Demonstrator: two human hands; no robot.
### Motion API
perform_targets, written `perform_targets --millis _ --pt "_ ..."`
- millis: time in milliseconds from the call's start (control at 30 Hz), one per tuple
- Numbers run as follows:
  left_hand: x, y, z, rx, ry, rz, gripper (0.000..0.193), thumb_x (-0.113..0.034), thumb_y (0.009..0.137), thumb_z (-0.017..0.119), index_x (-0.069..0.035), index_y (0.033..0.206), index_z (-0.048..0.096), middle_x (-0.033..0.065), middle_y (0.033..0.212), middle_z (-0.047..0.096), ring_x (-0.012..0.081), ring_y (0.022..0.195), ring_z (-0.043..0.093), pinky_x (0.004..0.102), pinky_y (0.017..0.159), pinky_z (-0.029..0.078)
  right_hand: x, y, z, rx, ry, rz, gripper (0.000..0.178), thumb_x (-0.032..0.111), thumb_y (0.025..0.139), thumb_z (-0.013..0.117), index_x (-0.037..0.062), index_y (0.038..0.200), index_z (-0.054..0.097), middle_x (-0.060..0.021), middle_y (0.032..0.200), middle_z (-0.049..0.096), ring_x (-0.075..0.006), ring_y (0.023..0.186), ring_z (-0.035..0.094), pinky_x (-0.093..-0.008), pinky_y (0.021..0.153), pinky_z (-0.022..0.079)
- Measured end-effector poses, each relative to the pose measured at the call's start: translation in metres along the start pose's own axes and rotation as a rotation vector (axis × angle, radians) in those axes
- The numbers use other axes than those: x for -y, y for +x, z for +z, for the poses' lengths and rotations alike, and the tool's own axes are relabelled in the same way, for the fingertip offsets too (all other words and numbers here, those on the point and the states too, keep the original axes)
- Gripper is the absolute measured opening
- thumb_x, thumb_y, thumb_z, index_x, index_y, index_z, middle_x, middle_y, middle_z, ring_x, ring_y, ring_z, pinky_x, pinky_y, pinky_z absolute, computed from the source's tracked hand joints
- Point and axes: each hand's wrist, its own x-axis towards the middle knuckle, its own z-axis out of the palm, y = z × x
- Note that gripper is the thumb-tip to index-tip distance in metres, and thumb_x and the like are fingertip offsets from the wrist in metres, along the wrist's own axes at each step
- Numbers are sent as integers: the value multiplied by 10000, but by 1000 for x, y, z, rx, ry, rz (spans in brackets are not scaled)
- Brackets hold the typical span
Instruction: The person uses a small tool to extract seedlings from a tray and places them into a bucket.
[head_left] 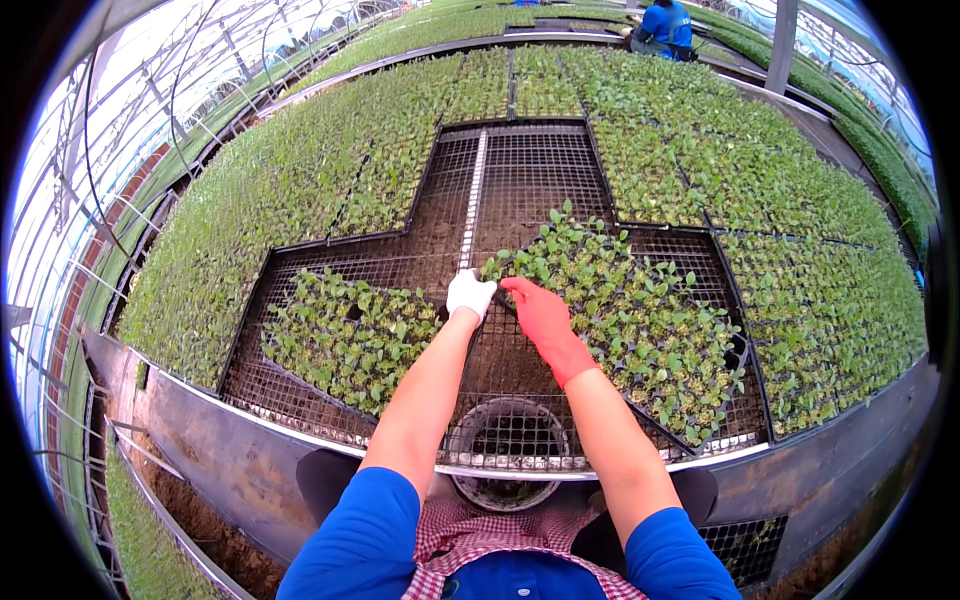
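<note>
No text, label, brand, number or sign can be read. On the chest of the wearer's blue shirt, just beside a strap of the red-and-white checked apron, a small greenish mark shows close to the lower edge, too little of it visible to tell whether it is lettering. Across the back of the distant co-worker's blue top there seem to be faint pale marks, too small to make out.
</note>
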Motion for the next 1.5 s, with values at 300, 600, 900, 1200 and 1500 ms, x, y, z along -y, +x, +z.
perform_targets --millis 300,600,900,1200,1500 --pt "-25 -34 -32 -111 -721 130 262 -160 768 635 16 961 651 74 810 670 146 702 593 293 675 473 25 -32 -22 -89 75 -67 234 228 921 524 243 1128 635 -138 944 663 -343 812 629 -388 693 500" --pt "-13 -279 -105 1132 331 279 341 -302 773 580 -68 1012 647 173 930 674 278 842 669 357 784 534 39 -130 -109 20 574 134 294 31 951 473 107 1202 605 10 1114 661 -37 819 610 -189 529 457" --pt "53 -325 -41 953 443 147 478 -298 838 525 -39 1239 516 262 1109 606 369 1032 598 420 934 456 34 -145 -107 62 666 89 292 24 938 491 97 1193 612 11 1093 663 -31 738 573 -197 567 476" --pt "-95 -160 -114 417 168 598 290 -247 850 496 -71 1021 651 178 926 648 324 894 634 418 835 504 22 -122 -120 -81 738 53 265 -2 933 485 58 1157 613 -36 1097 650 -52 866 593 -189 624 471" --pt "-99 30 -9 459 781 536 463 -204 844 465 -135 1300 503 166 1315 475 378 1252 419 463 1026 384 4 -111 -116 -109 714 46 252 -20 918 499 34 1129 625 -48 1124 657 -59 843 597 -197 656 487"
